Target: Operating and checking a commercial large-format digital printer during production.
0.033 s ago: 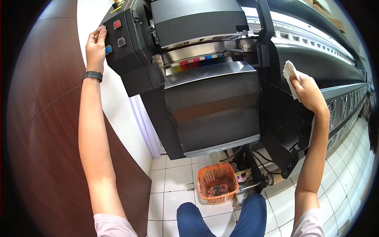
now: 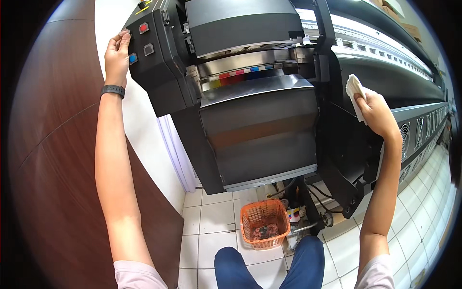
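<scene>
My left hand (image 2: 117,52) is up at the outer edge of a black control panel (image 2: 156,79) on a large wide-format printer (image 2: 267,113). Its thumb and fingers are drawn together at the panel's edge; a small clear piece shows at the fingertips, too covered to name. Beside them on the panel sit a red square button (image 2: 144,28), a grey one (image 2: 148,49) and a blue one (image 2: 133,59). Off to the right, my right hand (image 2: 378,113) grips a folded white cloth (image 2: 355,91), held in front of the printer's dark side frame.
An orange plastic basket (image 2: 264,216) with stained scraps stands on the white tile floor (image 2: 216,216), below the printer. Cables (image 2: 320,195) and a metal rod (image 2: 305,227) are next to it. A dark wooden panel (image 2: 57,144) rises at left. Fans (image 2: 405,135) line the printer's right front.
</scene>
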{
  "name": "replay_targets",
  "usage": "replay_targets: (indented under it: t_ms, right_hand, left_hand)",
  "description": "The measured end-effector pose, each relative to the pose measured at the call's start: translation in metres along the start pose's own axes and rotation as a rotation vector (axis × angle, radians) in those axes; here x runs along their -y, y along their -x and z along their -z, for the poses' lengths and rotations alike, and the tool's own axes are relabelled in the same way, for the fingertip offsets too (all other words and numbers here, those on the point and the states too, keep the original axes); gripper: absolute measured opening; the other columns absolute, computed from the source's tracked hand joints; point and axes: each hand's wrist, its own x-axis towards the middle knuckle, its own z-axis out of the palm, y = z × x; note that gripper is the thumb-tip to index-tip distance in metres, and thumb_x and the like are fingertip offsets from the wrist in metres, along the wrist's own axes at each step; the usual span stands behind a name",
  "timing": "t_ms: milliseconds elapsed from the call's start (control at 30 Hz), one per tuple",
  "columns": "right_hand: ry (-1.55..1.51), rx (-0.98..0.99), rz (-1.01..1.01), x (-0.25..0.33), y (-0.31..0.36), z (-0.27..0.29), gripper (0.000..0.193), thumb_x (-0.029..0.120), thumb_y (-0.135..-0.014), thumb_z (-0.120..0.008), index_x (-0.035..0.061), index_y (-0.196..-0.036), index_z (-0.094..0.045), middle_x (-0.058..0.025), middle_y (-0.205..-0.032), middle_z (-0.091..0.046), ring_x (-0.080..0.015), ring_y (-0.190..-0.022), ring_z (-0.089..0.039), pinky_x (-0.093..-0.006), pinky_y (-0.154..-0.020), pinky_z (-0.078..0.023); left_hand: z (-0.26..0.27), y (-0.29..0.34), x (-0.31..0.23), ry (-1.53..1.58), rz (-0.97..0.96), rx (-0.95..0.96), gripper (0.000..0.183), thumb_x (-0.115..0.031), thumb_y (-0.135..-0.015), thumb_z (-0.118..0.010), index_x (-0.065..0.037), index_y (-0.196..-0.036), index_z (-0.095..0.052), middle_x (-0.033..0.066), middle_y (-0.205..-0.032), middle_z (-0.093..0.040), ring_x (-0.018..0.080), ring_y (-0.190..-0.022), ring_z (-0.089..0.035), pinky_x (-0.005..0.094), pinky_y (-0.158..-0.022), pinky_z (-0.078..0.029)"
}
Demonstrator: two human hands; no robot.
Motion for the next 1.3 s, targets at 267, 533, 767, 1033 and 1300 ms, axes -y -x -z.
replay_targets:
  t_ms: [267,533,767,1033,1300]
  right_hand:
    - [0.008,-0.056,0.033,-0.002,-0.001,-0.003,0.032,0.023,-0.097,-0.047,-0.0065,-0.09,-0.057,-0.0182,-0.068,-0.059,-0.0287,-0.061,-0.056,-0.0381,-0.065,-0.046]
    - [-0.02,-0.062,0.046,-0.005,-0.002,-0.003,0.029,0.021,-0.096,-0.047,-0.0067,-0.09,-0.055,-0.0153,-0.063,-0.055,-0.0237,-0.053,-0.053,-0.0374,-0.058,-0.044]
    - [-0.061,-0.067,0.04,-0.003,-0.003,-0.006,0.025,0.018,-0.096,-0.047,-0.0056,-0.091,-0.054,-0.0104,-0.06,-0.052,-0.0177,-0.048,-0.051,-0.0337,-0.05,-0.041]
    - [-0.035,-0.088,0.031,-0.006,-0.001,-0.007,0.025,0.019,-0.096,-0.047,-0.0049,-0.093,-0.055,-0.011,-0.062,-0.053,-0.0183,-0.051,-0.051,-0.0344,-0.054,-0.042]
    - [-0.026,-0.06,0.007,-0.002,-0.002,-0.004,0.03,0.023,-0.097,-0.048,-0.0058,-0.09,-0.055,-0.0111,-0.062,-0.053,-0.0188,-0.053,-0.051,-0.0351,-0.056,-0.043]
  left_hand:
    - [0.003,-0.01,0.008,0.04,-0.078,-0.003,0.029,-0.027,-0.097,-0.06,-0.007,-0.118,-0.059,0.0027,-0.114,-0.061,0.0094,-0.108,-0.055,0.0224,-0.095,-0.04]
    - [-0.004,-0.005,0.012,0.074,-0.079,-0.041,0.024,-0.025,-0.095,-0.063,-0.008,-0.111,-0.061,0.0,-0.103,-0.066,0.0057,-0.093,-0.059,0.0188,-0.076,-0.047]
    - [0.011,-0.009,0.008,0.174,-0.04,0.068,0.028,-0.026,-0.094,-0.064,-0.008,-0.115,-0.062,0.0009,-0.112,-0.063,0.0086,-0.106,-0.057,0.0226,-0.092,-0.043]
    - [0.013,-0.01,0.011,0.229,-0.011,0.081,0.027,-0.025,-0.092,-0.067,-0.007,-0.113,-0.064,0.0028,-0.109,-0.065,0.0094,-0.103,-0.059,0.0226,-0.091,-0.044]
    - [0.01,-0.009,0.009,0.233,0.001,0.054,0.026,-0.024,-0.093,-0.065,-0.007,-0.114,-0.063,0.004,-0.112,-0.065,0.0099,-0.107,-0.058,0.0226,-0.093,-0.044]
